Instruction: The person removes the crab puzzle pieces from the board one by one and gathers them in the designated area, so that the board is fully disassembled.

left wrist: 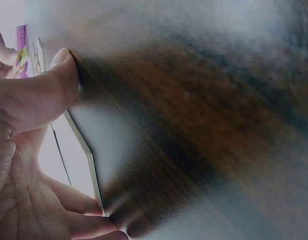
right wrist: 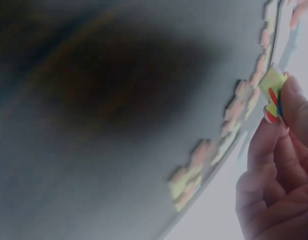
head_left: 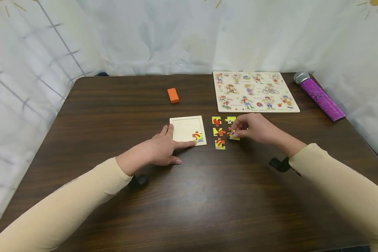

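My left hand lies at the near left of a square wooden puzzle tray, fingers spread and mostly straight. Its index finger reaches along the near edge to a yellow, red and blue jigsaw piece in the tray's near right corner. Right of the tray, my right hand pinches another jigsaw piece, yellow with red and blue, between thumb and fingers. Below and beside that hand lie several loose jigsaw pieces. The right hand partly covers those in the right column.
Behind the loose pieces lies a wooden board with pictures of children at sports. A purple microphone is at the back right. An orange block sits behind the tray. White curtains surround the dark wooden table.
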